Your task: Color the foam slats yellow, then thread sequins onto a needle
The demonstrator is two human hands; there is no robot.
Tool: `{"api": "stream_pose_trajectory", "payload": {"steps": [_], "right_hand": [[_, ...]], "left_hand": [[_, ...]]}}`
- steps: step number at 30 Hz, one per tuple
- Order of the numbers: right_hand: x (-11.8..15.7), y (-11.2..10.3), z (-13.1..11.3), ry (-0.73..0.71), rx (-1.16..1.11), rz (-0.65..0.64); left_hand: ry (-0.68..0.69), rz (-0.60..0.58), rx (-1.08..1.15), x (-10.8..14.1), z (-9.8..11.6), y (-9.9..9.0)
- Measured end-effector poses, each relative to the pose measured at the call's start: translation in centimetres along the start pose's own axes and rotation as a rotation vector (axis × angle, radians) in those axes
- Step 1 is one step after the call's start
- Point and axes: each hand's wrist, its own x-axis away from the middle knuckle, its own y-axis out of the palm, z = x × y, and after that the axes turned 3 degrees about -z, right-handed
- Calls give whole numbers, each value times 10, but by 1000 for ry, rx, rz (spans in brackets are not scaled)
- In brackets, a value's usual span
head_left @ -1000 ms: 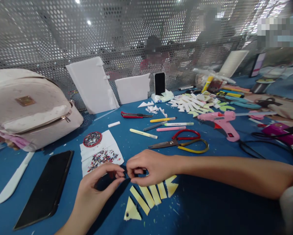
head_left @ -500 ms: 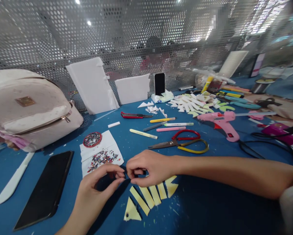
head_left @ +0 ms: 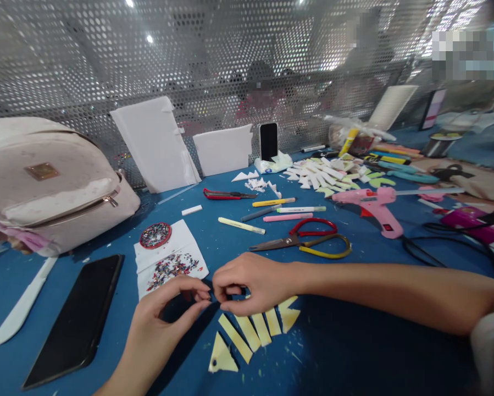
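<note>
Yellow pieces point(head_left: 250, 333), six counted, lie on a blue tabletop point(head_left: 354, 357) below the right hand point(head_left: 257, 283); leftmost, one backpack point(head_left: 61, 170), one white knife point(head_left: 24, 308), one dark phone point(head_left: 76, 319); the left hand point(head_left: 158, 324) curves, thumb and fingertips close together, its hold unclear; the right hand curls loosely, its hold unclear too; five markers point(head_left: 242, 226) and one pair of scissors point(head_left: 286, 242) lie beyond; farther right, one pink glue gun point(head_left: 372, 202); a grey perforated wall point(head_left: 214, 38) spans behind
</note>
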Motion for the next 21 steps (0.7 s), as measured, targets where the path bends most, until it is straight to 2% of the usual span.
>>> {"api": "stream_pose_trajectory", "payload": {"steps": [21], "right_hand": [[0, -1, -2, -5, -30, 24]], "left_hand": [[6, -2, -9, 1, -1, 0]]}}
